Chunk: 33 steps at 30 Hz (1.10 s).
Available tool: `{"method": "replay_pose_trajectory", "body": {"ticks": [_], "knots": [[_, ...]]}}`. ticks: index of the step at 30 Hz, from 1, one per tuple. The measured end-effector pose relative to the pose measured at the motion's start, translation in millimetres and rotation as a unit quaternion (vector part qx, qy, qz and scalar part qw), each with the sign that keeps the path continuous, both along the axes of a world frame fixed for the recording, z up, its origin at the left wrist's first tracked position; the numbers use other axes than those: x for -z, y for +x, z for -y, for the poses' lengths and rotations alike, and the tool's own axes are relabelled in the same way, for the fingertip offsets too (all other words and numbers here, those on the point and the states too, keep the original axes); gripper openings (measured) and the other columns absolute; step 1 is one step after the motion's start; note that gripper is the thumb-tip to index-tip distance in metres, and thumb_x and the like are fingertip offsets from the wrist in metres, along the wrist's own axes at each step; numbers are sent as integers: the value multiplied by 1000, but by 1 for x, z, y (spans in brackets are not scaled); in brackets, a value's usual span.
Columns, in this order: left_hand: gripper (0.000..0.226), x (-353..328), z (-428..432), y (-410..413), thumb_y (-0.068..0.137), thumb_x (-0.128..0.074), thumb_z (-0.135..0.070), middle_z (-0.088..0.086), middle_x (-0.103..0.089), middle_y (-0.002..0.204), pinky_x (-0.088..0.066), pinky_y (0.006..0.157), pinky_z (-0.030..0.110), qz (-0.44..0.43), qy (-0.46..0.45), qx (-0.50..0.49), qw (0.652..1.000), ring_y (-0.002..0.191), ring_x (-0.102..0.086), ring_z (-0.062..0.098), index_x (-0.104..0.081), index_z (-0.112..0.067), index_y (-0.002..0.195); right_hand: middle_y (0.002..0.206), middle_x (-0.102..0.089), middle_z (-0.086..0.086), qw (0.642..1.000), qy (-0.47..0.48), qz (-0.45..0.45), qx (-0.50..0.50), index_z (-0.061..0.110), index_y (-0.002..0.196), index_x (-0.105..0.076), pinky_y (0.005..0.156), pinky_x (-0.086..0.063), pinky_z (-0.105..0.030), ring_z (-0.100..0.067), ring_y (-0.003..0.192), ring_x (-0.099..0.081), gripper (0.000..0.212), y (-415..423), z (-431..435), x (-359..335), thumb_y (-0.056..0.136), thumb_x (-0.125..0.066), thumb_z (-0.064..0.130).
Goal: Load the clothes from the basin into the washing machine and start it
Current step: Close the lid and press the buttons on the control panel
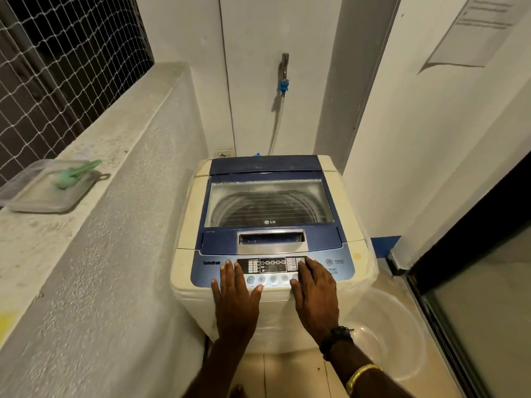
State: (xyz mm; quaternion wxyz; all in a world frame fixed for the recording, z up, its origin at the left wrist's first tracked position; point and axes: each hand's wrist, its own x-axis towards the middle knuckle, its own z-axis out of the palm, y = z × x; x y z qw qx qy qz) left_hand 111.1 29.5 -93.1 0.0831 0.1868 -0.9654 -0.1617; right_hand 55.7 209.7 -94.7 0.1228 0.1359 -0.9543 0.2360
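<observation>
A cream and blue top-loading washing machine [270,214] stands in front of me with its glass lid [270,203] closed. Both my hands lie flat on its blue control panel [207,272] at the front edge. My left hand [236,291] rests with straight fingers left of the row of round buttons. My right hand [314,291] rests on the panel's right part, its fingertips by the display. A clear plastic basin [402,334] sits on the floor to the right of the machine; no clothes show in it.
A grey concrete ledge [94,196] runs along the left, carrying a clear plastic tray [31,201] with a green scoop [76,173]. A tap with a blue hose fitting [283,84] is on the wall behind. A dark-framed glass door [474,297] stands at the right.
</observation>
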Motion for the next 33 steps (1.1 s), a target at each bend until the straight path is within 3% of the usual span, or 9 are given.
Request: {"method": "replay_pose_trajectory", "body": {"ticks": [4, 7, 11, 17, 27, 33], "knots": [[91, 2, 4, 3, 91, -13, -71, 13, -26, 162, -20, 119, 53, 2, 2, 1, 1000, 150, -23, 31, -30, -7, 154, 140, -60, -13, 999, 29, -2, 18, 10, 137, -60, 110, -42, -48, -32, 130, -54, 55, 7, -23, 2, 99, -37, 44], [90, 0, 6, 2, 89, -20, -69, 10, -15, 165, -13, 123, 51, 14, 11, -3, 1000, 153, -12, 29, -21, -9, 156, 133, -61, -15, 998, 57, 11, 39, 8, 135, -59, 102, -49, -49, -33, 123, -56, 51, 7, -36, -1, 96, -49, 40], [86, -7, 0, 2, 90, -24, -62, 9, -10, 166, -9, 124, 49, 29, 12, -5, 999, 154, -7, 29, -16, -10, 157, 127, -58, -8, 994, 77, 46, 64, 14, 135, -55, 97, -47, -44, -28, 118, -51, 51, 1, -41, -11, 94, -58, 45], [84, -5, -1, 3, 91, -27, -61, 9, -13, 166, -10, 123, 50, 22, 8, -9, 1000, 153, -9, 29, -18, -10, 157, 126, -56, -9, 992, 92, 37, 72, 11, 141, -50, 97, -48, -45, -29, 117, -52, 62, -1, -41, -13, 94, -54, 53], [82, 2, 1, 2, 92, -31, -64, 15, -38, 156, -31, 115, 56, 19, -17, -12, 1000, 144, -36, 35, -39, -6, 149, 129, -55, -12, 989, 106, 9, 105, 9, 141, -47, 97, -45, -46, -32, 119, -51, 64, -1, -32, -9, 96, -40, 55], [83, 1, 3, 3, 92, -29, -66, 12, -33, 159, -26, 118, 52, 17, -21, -10, 1000, 147, -31, 32, -35, -9, 152, 133, -53, -14, 986, 114, 20, 119, 9, 144, -43, 100, -44, -46, -32, 122, -49, 65, 1, -27, -10, 98, -37, 54]]}}
